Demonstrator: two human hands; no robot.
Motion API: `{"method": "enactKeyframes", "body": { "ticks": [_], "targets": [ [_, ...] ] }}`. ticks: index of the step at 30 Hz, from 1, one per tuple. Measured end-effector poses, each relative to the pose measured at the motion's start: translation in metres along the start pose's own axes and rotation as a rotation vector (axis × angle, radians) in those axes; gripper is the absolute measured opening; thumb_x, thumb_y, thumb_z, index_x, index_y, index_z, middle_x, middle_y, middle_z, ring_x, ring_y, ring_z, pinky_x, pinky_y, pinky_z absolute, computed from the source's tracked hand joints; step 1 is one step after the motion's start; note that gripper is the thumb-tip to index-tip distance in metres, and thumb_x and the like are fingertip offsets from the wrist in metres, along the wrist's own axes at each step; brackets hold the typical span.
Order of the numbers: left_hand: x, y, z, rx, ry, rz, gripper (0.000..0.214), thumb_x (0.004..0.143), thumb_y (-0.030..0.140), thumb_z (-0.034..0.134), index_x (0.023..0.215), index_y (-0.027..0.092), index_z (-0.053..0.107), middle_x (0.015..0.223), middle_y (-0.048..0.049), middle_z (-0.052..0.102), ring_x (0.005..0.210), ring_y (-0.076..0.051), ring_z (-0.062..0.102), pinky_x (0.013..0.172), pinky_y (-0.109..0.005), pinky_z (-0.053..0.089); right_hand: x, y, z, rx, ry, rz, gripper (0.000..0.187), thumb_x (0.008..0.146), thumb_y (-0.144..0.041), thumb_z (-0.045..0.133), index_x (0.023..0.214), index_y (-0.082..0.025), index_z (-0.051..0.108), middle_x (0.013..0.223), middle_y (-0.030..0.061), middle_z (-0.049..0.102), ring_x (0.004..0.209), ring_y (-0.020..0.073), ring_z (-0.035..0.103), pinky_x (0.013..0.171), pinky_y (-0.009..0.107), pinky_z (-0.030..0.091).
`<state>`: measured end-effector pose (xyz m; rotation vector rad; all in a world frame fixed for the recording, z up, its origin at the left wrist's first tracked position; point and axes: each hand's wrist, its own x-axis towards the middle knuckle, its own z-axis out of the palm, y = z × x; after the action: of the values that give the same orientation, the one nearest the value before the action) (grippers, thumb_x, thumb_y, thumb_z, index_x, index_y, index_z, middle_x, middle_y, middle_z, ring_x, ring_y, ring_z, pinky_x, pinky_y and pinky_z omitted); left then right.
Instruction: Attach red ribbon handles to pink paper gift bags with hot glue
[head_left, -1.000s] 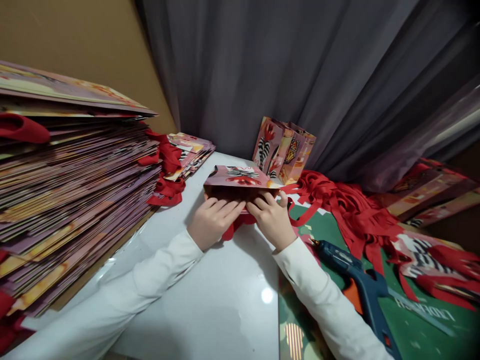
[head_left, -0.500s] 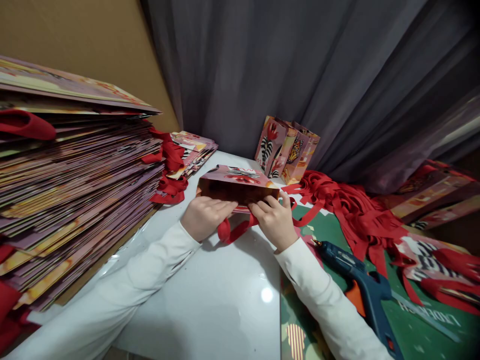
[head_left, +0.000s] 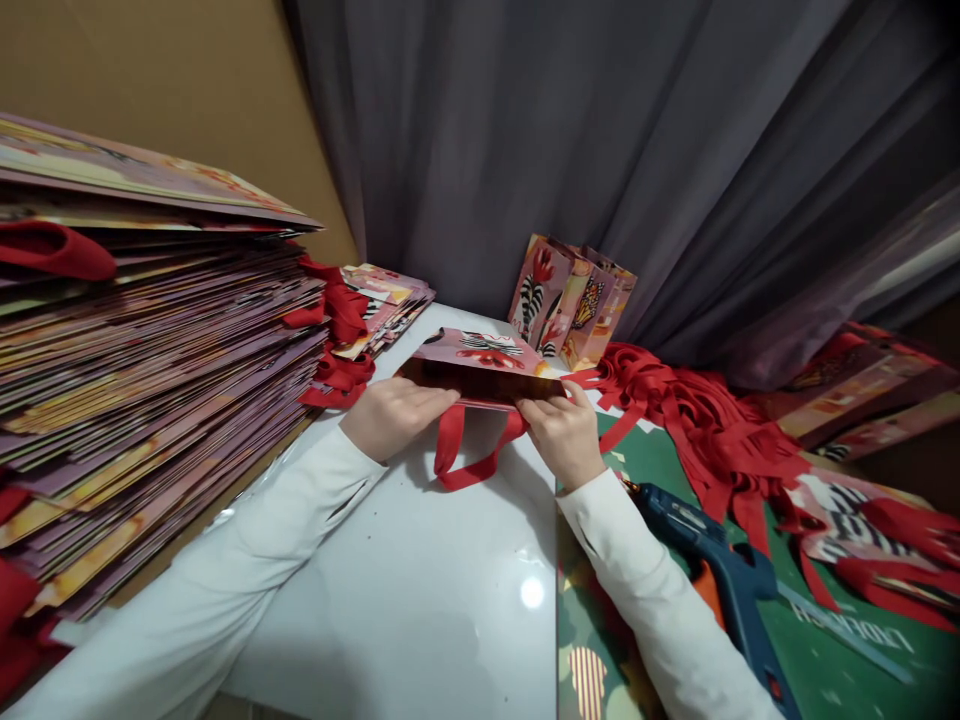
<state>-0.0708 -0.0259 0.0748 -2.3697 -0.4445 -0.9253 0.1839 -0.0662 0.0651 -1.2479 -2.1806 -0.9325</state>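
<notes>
A patterned paper gift bag point(head_left: 491, 352) lies on its side on the white table, its mouth facing me. My left hand point(head_left: 400, 412) grips the left part of the rim, fingers closed over the near edge. On the right part of that rim my right hand point(head_left: 562, 425) is closed in the same way, thumb at the corner. Between the two hands a red ribbon handle point(head_left: 480, 472) hangs in a loop from the near edge onto the table. The inside of the bag is dark, and my fingertips are partly hidden.
A tall stack of flat bags point(head_left: 157, 400) fills the left side. Finished-looking bags point(head_left: 566, 300) stand at the back by the grey curtain point(head_left: 480, 150). Red ribbons point(head_left: 697, 420) lie heaped at right, near a blue glue gun point(head_left: 697, 540) on a green sheet point(head_left: 832, 660).
My hands have moved apart along the rim, the left one leftward and the right one rightward. The bag's mouth looks flatter and wider, and the ribbon loop now shows fully.
</notes>
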Motion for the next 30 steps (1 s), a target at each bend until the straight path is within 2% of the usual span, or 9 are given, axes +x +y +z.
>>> {"method": "enactKeyframes", "body": {
  "ticks": [4, 7, 9, 13, 18, 21, 25, 30],
  "targets": [
    [0.004, -0.006, -0.002, 0.029, -0.055, 0.021, 0.028, 0.096, 0.009, 0.042, 0.103, 0.014, 0.069, 0.090, -0.0058, 0.076, 0.076, -0.017, 0.069, 0.072, -0.033, 0.052, 0.006, 0.009, -0.009, 0.050, -0.128, -0.069, 0.027, 0.095, -0.009, 0.045, 0.100, -0.017, 0.071, 0.071, 0.0010, 0.070, 0.070, 0.0163, 0.058, 0.102, 0.037, 0.032],
    [0.004, -0.012, -0.001, 0.045, -0.086, 0.020, 0.026, 0.095, 0.010, 0.044, 0.097, 0.013, 0.069, 0.082, -0.0061, 0.075, 0.072, -0.018, 0.066, 0.073, -0.034, 0.052, 0.006, 0.017, -0.011, 0.147, -0.212, -0.102, 0.032, 0.093, -0.004, 0.045, 0.112, -0.016, 0.068, 0.087, 0.0040, 0.074, 0.080, 0.0174, 0.062, 0.106, 0.037, 0.033],
    [0.002, -0.014, 0.000, 0.044, -0.087, 0.011, 0.027, 0.095, 0.011, 0.043, 0.093, 0.015, 0.069, 0.076, -0.0040, 0.073, 0.066, -0.016, 0.063, 0.071, -0.032, 0.052, 0.005, 0.021, -0.011, 0.205, -0.214, -0.072, 0.033, 0.091, -0.002, 0.046, 0.110, -0.017, 0.069, 0.089, 0.0042, 0.076, 0.081, 0.0166, 0.064, 0.106, 0.036, 0.034],
    [-0.003, -0.012, 0.000, 0.064, -0.071, -0.037, 0.025, 0.096, 0.015, 0.046, 0.084, 0.019, 0.068, 0.069, -0.0013, 0.071, 0.060, -0.014, 0.060, 0.066, -0.031, 0.051, 0.004, 0.024, -0.011, 0.216, -0.144, 0.044, 0.026, 0.093, -0.008, 0.049, 0.096, -0.020, 0.073, 0.075, 0.0008, 0.075, 0.069, 0.0142, 0.066, 0.105, 0.034, 0.037],
    [-0.002, -0.009, -0.005, 0.085, -0.019, -0.028, 0.020, 0.094, 0.019, 0.051, 0.083, 0.019, 0.067, 0.067, -0.0002, 0.070, 0.058, -0.014, 0.058, 0.065, -0.030, 0.051, 0.004, 0.022, -0.016, 0.188, -0.106, 0.073, 0.026, 0.095, -0.016, 0.049, 0.086, -0.022, 0.073, 0.068, -0.0010, 0.073, 0.061, 0.0124, 0.065, 0.106, 0.034, 0.038],
    [-0.001, -0.010, -0.004, 0.109, -0.003, 0.002, 0.019, 0.094, 0.018, 0.050, 0.084, 0.018, 0.067, 0.065, -0.0006, 0.069, 0.057, -0.014, 0.057, 0.066, -0.031, 0.052, 0.005, 0.021, -0.016, 0.181, -0.115, 0.060, 0.027, 0.095, -0.014, 0.049, 0.086, -0.023, 0.072, 0.068, -0.0019, 0.072, 0.061, 0.0119, 0.065, 0.108, 0.033, 0.037],
    [0.000, -0.011, -0.001, 0.102, -0.042, 0.033, 0.021, 0.094, 0.015, 0.047, 0.087, 0.017, 0.067, 0.071, -0.0024, 0.071, 0.060, -0.015, 0.058, 0.067, -0.032, 0.051, 0.007, 0.022, -0.016, 0.193, -0.162, 0.022, 0.029, 0.092, -0.007, 0.047, 0.090, -0.021, 0.073, 0.069, -0.0013, 0.072, 0.063, 0.0124, 0.064, 0.111, 0.033, 0.034],
    [0.005, -0.008, -0.005, 0.113, -0.022, 0.010, 0.016, 0.093, 0.017, 0.051, 0.086, 0.017, 0.065, 0.071, -0.0036, 0.069, 0.066, -0.017, 0.057, 0.074, -0.034, 0.052, 0.012, 0.022, -0.024, 0.228, -0.197, 0.020, 0.027, 0.091, -0.007, 0.048, 0.094, -0.019, 0.071, 0.076, 0.0015, 0.073, 0.074, 0.0158, 0.064, 0.107, 0.037, 0.035]
  ]
}}
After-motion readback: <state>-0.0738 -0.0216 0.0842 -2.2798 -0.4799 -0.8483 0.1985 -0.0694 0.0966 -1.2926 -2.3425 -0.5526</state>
